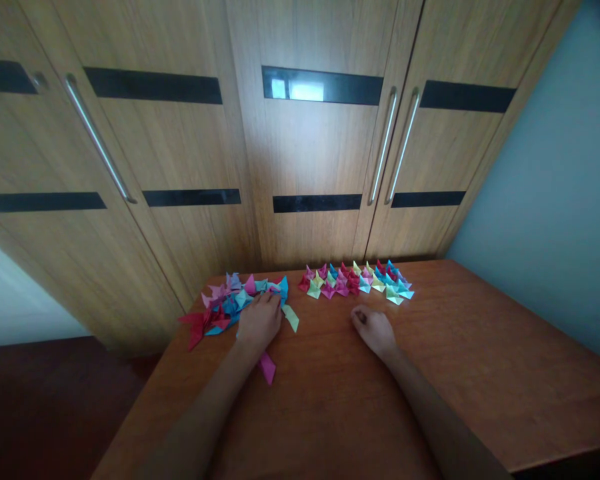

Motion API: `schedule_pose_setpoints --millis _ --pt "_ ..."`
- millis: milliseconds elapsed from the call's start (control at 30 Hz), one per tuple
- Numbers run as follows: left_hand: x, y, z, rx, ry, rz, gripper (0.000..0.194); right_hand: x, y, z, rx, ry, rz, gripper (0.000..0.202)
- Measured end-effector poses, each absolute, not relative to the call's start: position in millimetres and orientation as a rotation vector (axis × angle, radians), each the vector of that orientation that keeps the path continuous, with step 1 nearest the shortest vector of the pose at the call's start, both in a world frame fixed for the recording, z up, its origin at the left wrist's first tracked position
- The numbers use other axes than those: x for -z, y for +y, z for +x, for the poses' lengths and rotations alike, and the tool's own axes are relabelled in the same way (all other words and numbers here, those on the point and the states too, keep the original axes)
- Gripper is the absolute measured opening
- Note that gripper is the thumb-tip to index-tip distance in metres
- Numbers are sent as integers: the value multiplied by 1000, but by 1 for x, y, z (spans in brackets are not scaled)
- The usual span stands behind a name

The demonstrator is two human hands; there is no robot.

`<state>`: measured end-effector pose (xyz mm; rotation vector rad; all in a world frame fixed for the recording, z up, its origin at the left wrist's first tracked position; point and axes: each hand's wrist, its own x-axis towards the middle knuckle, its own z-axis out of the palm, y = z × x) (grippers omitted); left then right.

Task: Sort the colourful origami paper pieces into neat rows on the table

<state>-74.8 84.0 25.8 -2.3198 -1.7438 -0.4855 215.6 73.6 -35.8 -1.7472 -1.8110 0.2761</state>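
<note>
My left hand (261,323) reaches into a loose pile of folded paper pieces (219,308) in pink, red, blue and pale green. Its fingers are bent down and together over the pile's right side, and the fingertips are hidden. A pale green piece (291,319) lies just right of this hand, and a magenta piece (267,368) sticks out below the wrist. My right hand (375,329) rests on the table in a loose fist, with nothing visible in it. Beyond it stand several folded paper pieces in close rows (353,283), many with points upward.
The brown wooden table (330,400) reaches back to a tall wooden wardrobe (310,147) with black strips and metal handles (384,147). A pale blue wall (550,220) borders the right side. Dark floor (55,407) shows past the table's left edge.
</note>
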Motion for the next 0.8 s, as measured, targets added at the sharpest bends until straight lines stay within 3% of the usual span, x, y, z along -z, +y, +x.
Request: schedule_pose_setpoints --millis 100,200,300,367,567,800 --pt "-29 83 -86 955 -1829 -2455 26 35 73 216 -290 -1804 -1721 15" --pt "-32 78 -91 1693 -1917 -2619 29 33 70 214 -356 -1755 -1641 15" --pt "-35 66 -83 2444 -1989 -2653 33 28 63 203 -559 -1702 -1423 18" --pt "-35 56 -74 2763 -2025 -2642 32 23 56 191 -759 -1658 -1258 24" --pt "-28 36 -49 2868 -2052 -2886 22 10 35 157 -1206 -1483 -990 37" --pt "-18 32 -39 2698 -2091 -3029 24 8 31 158 -1028 -1575 -1066 25"
